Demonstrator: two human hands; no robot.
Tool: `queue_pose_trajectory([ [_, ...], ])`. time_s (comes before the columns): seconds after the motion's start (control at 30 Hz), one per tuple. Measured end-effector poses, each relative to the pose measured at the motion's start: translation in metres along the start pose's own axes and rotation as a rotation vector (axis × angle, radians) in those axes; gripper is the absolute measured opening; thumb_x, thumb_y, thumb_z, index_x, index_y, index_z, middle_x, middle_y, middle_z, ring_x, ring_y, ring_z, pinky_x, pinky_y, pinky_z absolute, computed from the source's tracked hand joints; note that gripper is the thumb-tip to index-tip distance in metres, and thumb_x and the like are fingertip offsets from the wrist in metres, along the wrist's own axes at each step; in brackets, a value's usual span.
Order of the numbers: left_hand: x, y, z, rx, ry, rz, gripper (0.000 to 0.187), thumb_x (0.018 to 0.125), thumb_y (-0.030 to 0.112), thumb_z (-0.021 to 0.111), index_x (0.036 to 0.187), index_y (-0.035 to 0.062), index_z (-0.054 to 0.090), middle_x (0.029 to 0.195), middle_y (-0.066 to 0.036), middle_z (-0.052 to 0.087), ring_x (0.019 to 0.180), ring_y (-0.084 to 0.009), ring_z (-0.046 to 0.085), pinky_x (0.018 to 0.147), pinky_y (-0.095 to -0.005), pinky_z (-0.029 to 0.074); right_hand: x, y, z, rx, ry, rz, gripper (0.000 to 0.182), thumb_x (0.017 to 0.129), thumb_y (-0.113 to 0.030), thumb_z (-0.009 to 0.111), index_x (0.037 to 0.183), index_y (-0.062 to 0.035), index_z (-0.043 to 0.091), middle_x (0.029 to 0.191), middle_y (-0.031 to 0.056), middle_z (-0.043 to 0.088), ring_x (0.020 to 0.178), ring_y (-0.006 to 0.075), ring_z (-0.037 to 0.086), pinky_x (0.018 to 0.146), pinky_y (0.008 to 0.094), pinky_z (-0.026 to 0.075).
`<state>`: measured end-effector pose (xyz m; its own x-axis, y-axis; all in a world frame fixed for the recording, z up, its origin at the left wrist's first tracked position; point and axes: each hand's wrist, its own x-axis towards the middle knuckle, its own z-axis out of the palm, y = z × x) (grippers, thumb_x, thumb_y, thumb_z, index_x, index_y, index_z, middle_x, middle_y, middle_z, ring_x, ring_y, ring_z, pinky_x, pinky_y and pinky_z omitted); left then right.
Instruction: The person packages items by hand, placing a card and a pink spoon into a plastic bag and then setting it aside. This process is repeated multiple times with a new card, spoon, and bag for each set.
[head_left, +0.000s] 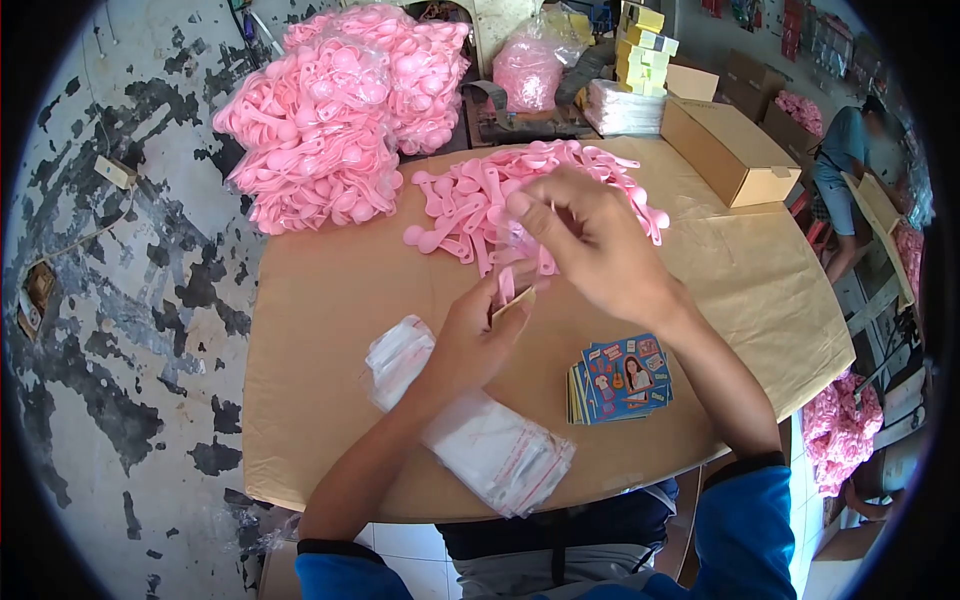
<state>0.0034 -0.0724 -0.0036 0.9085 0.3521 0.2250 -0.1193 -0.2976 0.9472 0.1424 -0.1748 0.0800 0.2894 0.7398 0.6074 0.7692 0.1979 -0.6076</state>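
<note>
- Left hand (480,335): fingers grasping spoon (506,285) and card (514,305), held above table (320,290).
- Right hand (600,245): thumb and fingers curled just above; can't tell if gripping anything.
- Spoon pile (465,205): beyond hands.
- Clear bags (500,450): by left forearm.
- Card stack (625,380): near right forearm.

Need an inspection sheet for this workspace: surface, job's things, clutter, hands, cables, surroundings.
Surface: table, covered in brown paper, creased at right.
Job's things: loose pink spoons, printed cards, clear bags.
Clutter: bulk spoon bags at far left; carton far right; yellow boxes behind.
Hands: left hand holds a pink piece; right hand above it, grip unclear.
Cables: thin cable on left wall; on table, nothing seen.
Surroundings: left wall patchy, paint peeling; another person at right.
</note>
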Motion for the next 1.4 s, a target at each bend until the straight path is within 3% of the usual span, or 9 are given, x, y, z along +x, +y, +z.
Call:
queue_pose_trajectory([
  [0.1, 0.004, 0.000, -0.007, -0.148, -0.165, 0.024, 0.035, 0.098, 0.011, 0.052, 0.131, 0.0003, 0.048, 0.106, -0.008, 0.064, 0.113, -0.0149, 0.057, 0.096, -0.0293, 0.043, -0.001, 0.015, 0.000, 0.091, -0.048, -0.036, 0.029, 0.087, -0.026, 0.068, 0.103, -0.0013, 0.066, 0.091, 0.0144, 0.067, 0.079, 0.0204, 0.062, 0.069, 0.0327, 0.049],
  [0.17, 0.003, -0.001, -0.007, -0.226, -0.171, 0.027, 0.033, 0.099, 0.014, 0.050, 0.129, 0.0009, 0.050, 0.109, -0.009, 0.064, 0.112, -0.0155, 0.058, 0.096, -0.0299, 0.044, 0.001, 0.017, -0.010, 0.120, -0.281, 0.159, 0.025, 0.085, -0.017, 0.070, 0.103, 0.0004, 0.067, 0.085, 0.0111, 0.069, 0.074, 0.0166, 0.063, 0.069, 0.0323, 0.050],
  [0.27, 0.004, -0.005, -0.005, -0.257, -0.127, 0.060, 0.033, 0.101, 0.017, 0.048, 0.129, 0.0006, 0.049, 0.114, -0.011, 0.063, 0.111, -0.0180, 0.060, 0.096, -0.0319, 0.046, -0.002, 0.035, -0.002, 0.168, -0.240, 0.057, 0.016, 0.088, -0.009, 0.067, 0.101, 0.0001, 0.066, 0.079, 0.0013, 0.065, 0.065, 0.0050, 0.053, 0.062, 0.0217, 0.045],
  [0.47, 0.007, 0.008, -0.010, -0.323, 0.163, 0.029, 0.030, 0.102, 0.018, 0.046, 0.123, -0.0034, 0.052, 0.105, -0.005, 0.061, 0.093, -0.0109, 0.062, 0.083, -0.0261, 0.051, -0.001, 0.026, -0.008, 0.032, -0.257, 0.172, 0.012, 0.086, -0.007, 0.068, 0.096, -0.0011, 0.067, 0.082, 0.0034, 0.066, 0.068, 0.0091, 0.057, 0.064, 0.0262, 0.048],
  [0.57, 0.005, 0.007, -0.013, -0.129, 0.255, 0.063, 0.032, 0.103, 0.018, 0.040, 0.127, -0.0019, 0.047, 0.109, -0.011, 0.063, 0.094, -0.0166, 0.066, 0.080, -0.0284, 0.056, -0.003, 0.025, 0.004, -0.172, 0.089, -0.157, 0.011, 0.081, -0.010, 0.069, 0.090, -0.0040, 0.069, 0.088, 0.0093, 0.064, 0.074, 0.0240, 0.062, 0.067, 0.0362, 0.052],
  [0.67, 0.003, 0.009, -0.013, -0.088, 0.283, 0.074, 0.030, 0.103, 0.016, 0.039, 0.126, -0.0028, 0.048, 0.106, -0.011, 0.063, 0.090, -0.0166, 0.067, 0.077, -0.0282, 0.057, 0.001, 0.022, -0.001, -0.329, 0.013, -0.505, 0.013, 0.076, -0.013, 0.072, 0.088, -0.0084, 0.070, 0.088, 0.0049, 0.060, 0.081, 0.0240, 0.059, 0.069, 0.0361, 0.052],
  [1.1, -0.005, 0.021, -0.011, 0.543, 0.279, 0.200, 0.028, 0.096, 0.004, 0.046, 0.122, -0.0040, 0.053, 0.064, -0.012, 0.052, 0.054, -0.0121, 0.052, 0.051, -0.0286, 0.041, -0.008, 0.029, 0.021, -0.544, 0.108, -0.632, 0.018, 0.071, -0.017, 0.069, 0.084, -0.0059, 0.068, 0.083, 0.0031, 0.061, 0.085, 0.0198, 0.058, 0.068, 0.0323, 0.053],
  [1.17, -0.005, 0.018, -0.009, 0.551, 0.290, 0.254, 0.034, 0.092, 0.000, 0.048, 0.126, -0.0031, 0.050, 0.062, -0.020, 0.048, 0.049, -0.0208, 0.052, 0.049, -0.0348, 0.040, -0.009, 0.028, 0.020, -0.543, 0.075, -0.609, 0.015, 0.070, -0.015, 0.069, 0.081, -0.0050, 0.066, 0.081, 0.0041, 0.060, 0.083, 0.0206, 0.058, 0.067, 0.0329, 0.053],
  [1.4, -0.001, 0.009, -0.012, 0.165, 0.267, 0.159, 0.031, 0.099, 0.010, 0.045, 0.127, -0.0031, 0.048, 0.083, -0.019, 0.064, 0.065, -0.0148, 0.064, 0.059, -0.0306, 0.049, -0.007, 0.014, 0.003, -0.031, 0.067, -0.176, 0.007, 0.079, -0.008, 0.064, 0.083, -0.0027, 0.062, 0.079, 0.0052, 0.063, 0.077, 0.0179, 0.061, 0.066, 0.0303, 0.050],
])
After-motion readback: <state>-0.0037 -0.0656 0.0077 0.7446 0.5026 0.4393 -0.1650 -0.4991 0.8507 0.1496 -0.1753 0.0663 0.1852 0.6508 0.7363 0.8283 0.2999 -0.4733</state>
